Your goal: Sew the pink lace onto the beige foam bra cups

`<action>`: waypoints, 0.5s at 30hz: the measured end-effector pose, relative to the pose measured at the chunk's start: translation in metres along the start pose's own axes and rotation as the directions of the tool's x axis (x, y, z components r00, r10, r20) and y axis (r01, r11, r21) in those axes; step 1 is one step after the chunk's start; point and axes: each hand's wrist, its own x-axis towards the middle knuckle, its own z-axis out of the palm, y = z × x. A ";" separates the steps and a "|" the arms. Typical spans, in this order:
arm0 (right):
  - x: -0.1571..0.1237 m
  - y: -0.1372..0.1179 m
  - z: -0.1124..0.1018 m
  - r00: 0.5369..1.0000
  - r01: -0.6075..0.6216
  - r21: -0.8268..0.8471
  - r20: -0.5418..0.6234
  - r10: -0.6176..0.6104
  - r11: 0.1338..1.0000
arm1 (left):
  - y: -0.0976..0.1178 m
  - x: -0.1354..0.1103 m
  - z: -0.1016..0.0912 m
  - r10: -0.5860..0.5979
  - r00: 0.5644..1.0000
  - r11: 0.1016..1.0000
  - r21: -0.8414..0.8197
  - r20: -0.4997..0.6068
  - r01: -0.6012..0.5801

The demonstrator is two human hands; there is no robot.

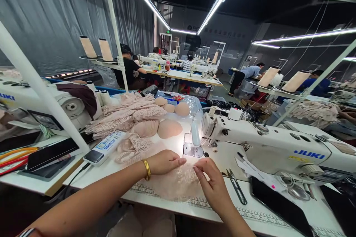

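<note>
A piece of beige lace fabric (pixel 178 183) lies on the white sewing table (pixel 278 218) in front of a white JUKI sewing machine (pixel 267 144). My left hand (pixel 164 162), with a gold bangle on the wrist, rests flat on the lace with its fingers stretched toward the needle area (pixel 194 150). My right hand (pixel 213 185) pinches the lace's edge just before the presser foot. Both hands lie close together under the machine's lamp.
Beige bra cups (pixel 169 127) and a heap of lace pieces (pixel 130 114) lie behind the hands. Thread snips (pixel 236 185) and a dark phone (pixel 278 203) sit to the right. A control box (pixel 104 148) and another machine (pixel 55 107) stand left. People sew at tables farther back.
</note>
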 end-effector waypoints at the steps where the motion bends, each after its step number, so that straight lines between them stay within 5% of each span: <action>1: 0.003 0.004 0.002 0.997 -0.080 0.097 0.018 0.079 0.992 | -0.006 0.007 -0.005 -0.024 0.997 0.999 0.024 -0.067 0.026; 6: 0.014 0.028 0.016 0.919 -0.395 0.380 0.177 0.353 0.836 | -0.037 0.045 -0.030 -0.056 0.894 0.991 0.084 -0.444 0.103; 10: 0.014 0.032 0.018 0.890 -0.453 0.461 0.185 0.417 0.763 | -0.051 0.061 -0.037 -0.073 0.852 0.992 0.050 -0.519 0.116; 15: 0.016 0.030 0.013 0.889 -0.444 0.514 0.154 0.431 0.734 | -0.047 0.053 -0.049 -0.090 0.816 0.996 -0.056 -0.571 0.071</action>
